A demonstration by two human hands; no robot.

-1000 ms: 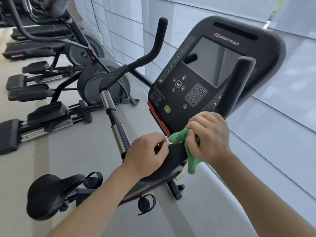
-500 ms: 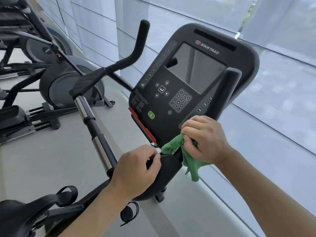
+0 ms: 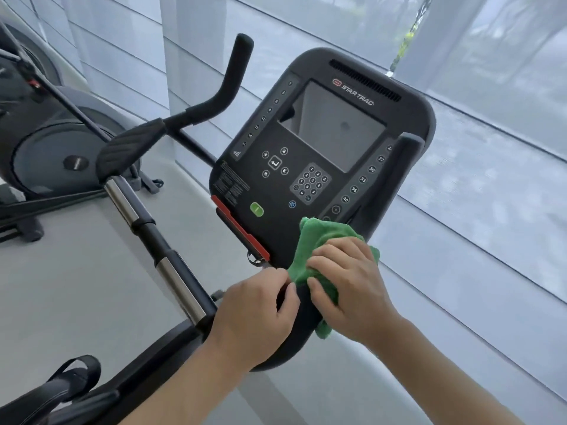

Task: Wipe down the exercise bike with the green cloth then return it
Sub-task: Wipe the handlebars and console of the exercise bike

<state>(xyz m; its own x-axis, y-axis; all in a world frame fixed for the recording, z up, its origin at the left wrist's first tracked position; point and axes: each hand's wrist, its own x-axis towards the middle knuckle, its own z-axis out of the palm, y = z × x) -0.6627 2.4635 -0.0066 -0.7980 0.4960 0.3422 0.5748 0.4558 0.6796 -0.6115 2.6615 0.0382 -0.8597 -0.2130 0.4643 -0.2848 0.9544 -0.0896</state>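
Note:
The exercise bike's black console (image 3: 322,142) fills the middle of the view, with a grey screen, keypad and a green button. My right hand (image 3: 346,286) grips the green cloth (image 3: 319,240) and holds it against the console's lower edge, where the black neck begins. My left hand (image 3: 257,314) grips that black neck just below the console, its fingers curled round it beside the cloth. The left handlebar (image 3: 227,84) rises at the upper left; the right handlebar (image 3: 395,170) stands in front of the console's right side.
A chrome and black handlebar tube (image 3: 159,250) slants down the left. Another exercise machine with a round grey housing (image 3: 52,151) stands at the far left. A pedal strap (image 3: 76,372) shows at the bottom left. Shaded windows (image 3: 491,148) run along the right.
My view has swung right and closer to the console. My right hand has spread the cloth higher against the console's lower edge. My left hand keeps its grip on the neck.

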